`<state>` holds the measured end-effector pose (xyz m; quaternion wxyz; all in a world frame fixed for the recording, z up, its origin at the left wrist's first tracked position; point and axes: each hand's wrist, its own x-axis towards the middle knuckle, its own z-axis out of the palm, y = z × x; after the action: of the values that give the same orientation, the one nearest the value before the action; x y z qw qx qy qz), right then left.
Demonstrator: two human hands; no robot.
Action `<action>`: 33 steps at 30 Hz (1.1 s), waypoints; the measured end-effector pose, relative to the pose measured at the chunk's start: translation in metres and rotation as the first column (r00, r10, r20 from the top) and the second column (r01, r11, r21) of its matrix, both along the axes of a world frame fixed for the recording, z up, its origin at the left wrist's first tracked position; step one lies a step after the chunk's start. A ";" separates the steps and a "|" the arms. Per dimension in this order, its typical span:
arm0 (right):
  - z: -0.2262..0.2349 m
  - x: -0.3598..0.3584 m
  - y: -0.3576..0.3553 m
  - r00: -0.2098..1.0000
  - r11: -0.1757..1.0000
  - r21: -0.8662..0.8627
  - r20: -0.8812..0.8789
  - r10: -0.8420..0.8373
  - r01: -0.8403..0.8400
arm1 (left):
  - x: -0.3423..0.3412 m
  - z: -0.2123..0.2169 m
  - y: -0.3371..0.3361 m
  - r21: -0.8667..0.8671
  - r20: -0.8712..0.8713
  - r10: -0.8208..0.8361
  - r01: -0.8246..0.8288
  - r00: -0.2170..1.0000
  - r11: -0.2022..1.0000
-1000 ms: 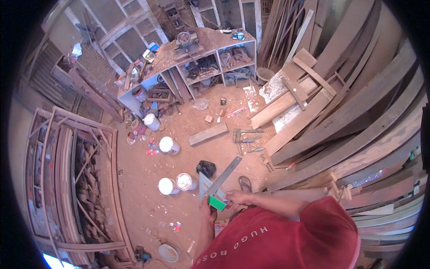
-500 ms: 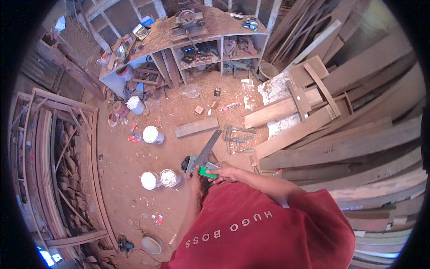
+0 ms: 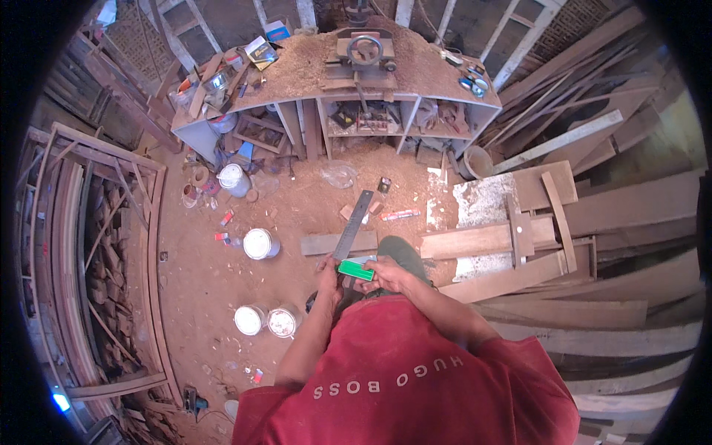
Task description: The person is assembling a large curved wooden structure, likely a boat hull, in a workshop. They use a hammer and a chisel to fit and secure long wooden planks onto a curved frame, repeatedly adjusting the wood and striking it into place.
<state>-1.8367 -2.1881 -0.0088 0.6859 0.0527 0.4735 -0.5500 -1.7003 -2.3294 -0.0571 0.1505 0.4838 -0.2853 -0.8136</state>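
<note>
Both my hands are closed on what looks like a try square, held up in front of my body. Its long grey metal blade (image 3: 354, 222), with a small hole at the tip, points forward and slightly right. The bright green stock (image 3: 356, 270) lies crosswise between my hands. My left hand (image 3: 328, 276) grips where the blade meets the stock. My right hand (image 3: 387, 274) pinches the stock's right end, its fingers partly hidden. Below the blade, a wooden block (image 3: 315, 245) lies on the floor. A dark green rounded shape (image 3: 400, 254) shows just beyond my right hand; I cannot make it out.
White buckets (image 3: 259, 243) stand to the left. Timber boards (image 3: 578, 311) fill the right side, and a wooden rack (image 3: 152, 282) lines the left. Ahead, a shavings-covered workbench (image 3: 297, 78) carries a machine with a handwheel (image 3: 365, 50). Several scraps litter the floor.
My view has shifted, and the workbench appears farther right. The square's blade has turned more straight ahead. Clamps seen on the floor earlier are now out of sight, where the dark green shape appears.
</note>
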 end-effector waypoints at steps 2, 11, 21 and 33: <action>-0.001 -0.027 -0.015 0.996 0.999 0.008 0.079 -0.045 0.045 | -0.031 0.001 -0.015 -0.140 -0.006 0.070 -0.070 0.998 0.988; -0.071 -0.168 -0.118 0.968 0.977 0.123 0.200 0.150 -0.177 | -0.141 -0.012 -0.068 -0.051 0.204 0.250 -0.245 0.947 0.968; -0.197 -0.332 -0.149 0.924 0.933 0.346 -0.319 0.212 -0.095 | -0.223 -0.041 -0.041 -0.401 0.537 0.172 0.071 0.826 0.913; -0.359 -0.604 -0.288 0.778 0.985 -0.011 -0.612 -0.141 0.170 | -0.125 -0.024 0.121 -0.008 0.876 0.027 -0.042 0.481 0.999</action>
<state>-2.4406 -2.4757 -0.3683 0.4473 -0.0732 0.6755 -0.5816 -1.8253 -2.2082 -0.0813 -0.0030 0.8372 -0.3064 -0.4531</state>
